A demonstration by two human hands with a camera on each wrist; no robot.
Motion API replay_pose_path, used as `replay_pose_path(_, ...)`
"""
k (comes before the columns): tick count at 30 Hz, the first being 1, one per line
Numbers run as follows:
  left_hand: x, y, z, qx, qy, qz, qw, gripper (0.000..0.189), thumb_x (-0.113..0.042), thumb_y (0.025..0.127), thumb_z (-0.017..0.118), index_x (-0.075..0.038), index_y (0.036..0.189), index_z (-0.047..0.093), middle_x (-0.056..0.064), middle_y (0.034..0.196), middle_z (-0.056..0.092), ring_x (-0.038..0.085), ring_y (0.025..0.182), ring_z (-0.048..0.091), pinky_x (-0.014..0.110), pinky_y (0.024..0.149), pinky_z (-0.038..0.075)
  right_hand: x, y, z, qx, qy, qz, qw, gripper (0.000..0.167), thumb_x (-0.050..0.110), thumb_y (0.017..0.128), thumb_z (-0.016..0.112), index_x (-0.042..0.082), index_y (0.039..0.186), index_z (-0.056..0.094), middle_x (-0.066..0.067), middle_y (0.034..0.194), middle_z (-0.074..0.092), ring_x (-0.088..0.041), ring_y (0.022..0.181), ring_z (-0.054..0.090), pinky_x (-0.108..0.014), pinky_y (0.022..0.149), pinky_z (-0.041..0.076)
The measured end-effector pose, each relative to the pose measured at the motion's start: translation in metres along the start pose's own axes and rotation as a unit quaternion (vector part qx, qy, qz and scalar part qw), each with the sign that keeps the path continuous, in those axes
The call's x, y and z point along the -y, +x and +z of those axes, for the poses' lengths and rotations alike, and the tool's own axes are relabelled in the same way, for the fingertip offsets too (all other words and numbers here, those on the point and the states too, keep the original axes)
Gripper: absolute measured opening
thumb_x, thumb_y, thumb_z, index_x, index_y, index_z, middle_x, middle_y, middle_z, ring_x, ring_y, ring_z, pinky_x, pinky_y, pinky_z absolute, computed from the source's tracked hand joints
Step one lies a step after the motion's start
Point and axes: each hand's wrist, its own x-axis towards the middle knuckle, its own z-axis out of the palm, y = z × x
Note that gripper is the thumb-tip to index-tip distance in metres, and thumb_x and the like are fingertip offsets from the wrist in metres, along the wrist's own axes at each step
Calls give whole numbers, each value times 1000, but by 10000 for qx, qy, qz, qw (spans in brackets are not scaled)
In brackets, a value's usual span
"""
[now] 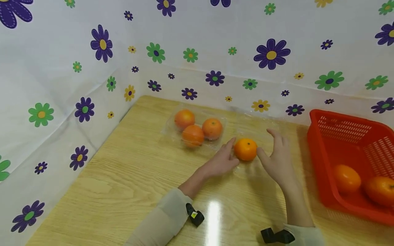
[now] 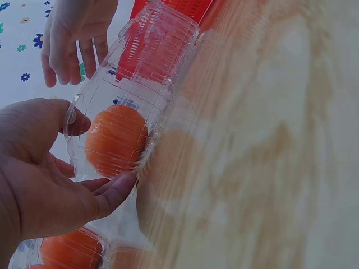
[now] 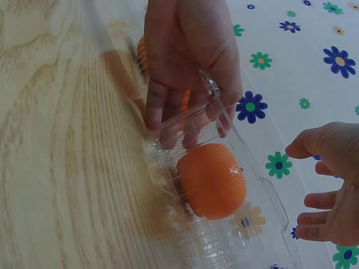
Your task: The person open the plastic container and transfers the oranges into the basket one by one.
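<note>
An orange (image 1: 245,149) sits in a clear plastic container (image 2: 162,47) in the middle of the table. My left hand (image 1: 219,162) holds the container's left end; in the left wrist view its thumb reaches over the rim and its fingers lie along the outer wall. On the other side my right hand (image 1: 279,164) is spread, thumb apart from the fingers. The right wrist view shows this right hand (image 3: 336,182) beside the container with nothing in it.
Left of my hands, a second clear container (image 1: 168,127) holds three oranges (image 1: 193,135). A red plastic basket (image 1: 318,171) with oranges (image 1: 347,179) in it stands at the right. Flowered cloth (image 1: 197,30) hangs behind and left of the wooden table (image 1: 132,177).
</note>
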Motion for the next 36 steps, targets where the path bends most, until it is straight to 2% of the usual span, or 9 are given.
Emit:
replay_pose_path(6,-1,-1,-1,-11,94,-22,10000,83,-11,91,52,-10,160,6,21,151,32,9,62,41,25,64,39,-3,-1,5,21,111,-85,9999,63,8,90,64,-3,146,37,-32,145,34,-48,133,34,-66,106,31)
replay_pose_path(10,-3,0,-4,-48,135,-39,9999,83,-10,91,52,-11,160,6,21,149,33,8,60,40,24,61,38,-1,2,8,195,77,-62,9998,64,7,90,64,-3,146,36,-33,145,33,-50,132,35,-67,106,32)
replay_pose_path(19,-4,-3,-5,16,-87,-14,10000,83,-8,92,51,-10,161,4,21,153,30,8,52,35,22,53,35,2,2,15,534,-124,176,9983,67,13,91,65,1,150,34,-32,146,32,-54,127,42,-69,101,37)
replay_pose_path(21,-4,-3,-3,33,-92,9,10000,83,-8,92,51,-10,160,5,21,147,35,8,51,35,22,52,34,1,0,15,583,-66,211,9981,68,12,91,65,0,150,33,-32,147,31,-53,127,41,-68,102,37)
replay_pose_path(22,-4,-2,-2,41,-92,29,9999,83,-8,91,51,-10,160,5,22,135,44,7,50,34,22,52,34,0,0,16,595,-38,222,9980,69,12,91,65,0,150,33,-32,147,30,-53,127,42,-68,102,37)
replay_pose_path(23,-4,-2,-1,47,-71,55,9999,83,-8,91,51,-10,160,5,21,128,47,7,50,34,22,52,34,-1,-1,16,603,-21,232,9979,69,11,91,65,-1,150,33,-32,147,30,-53,127,42,-67,102,37)
replay_pose_path(27,-3,-2,2,73,39,101,9999,83,-8,91,52,-9,160,6,17,108,46,7,51,35,21,53,34,-5,-3,18,722,-3,343,9968,70,10,90,66,-1,150,32,-33,147,27,-54,129,40,-67,104,35)
replay_pose_path(33,-3,-5,1,10,119,7,9999,82,-9,91,52,-10,160,7,17,122,44,9,55,37,22,58,36,-7,-2,25,905,29,318,9954,71,8,90,67,-3,149,31,-35,147,27,-54,129,39,-67,105,33)
replay_pose_path(36,-3,-4,-3,-40,198,48,9998,82,-9,91,52,-8,160,7,16,116,47,8,56,38,21,58,36,-7,0,29,915,9,304,9953,71,9,90,67,-3,150,31,-36,147,27,-55,128,40,-68,104,35)
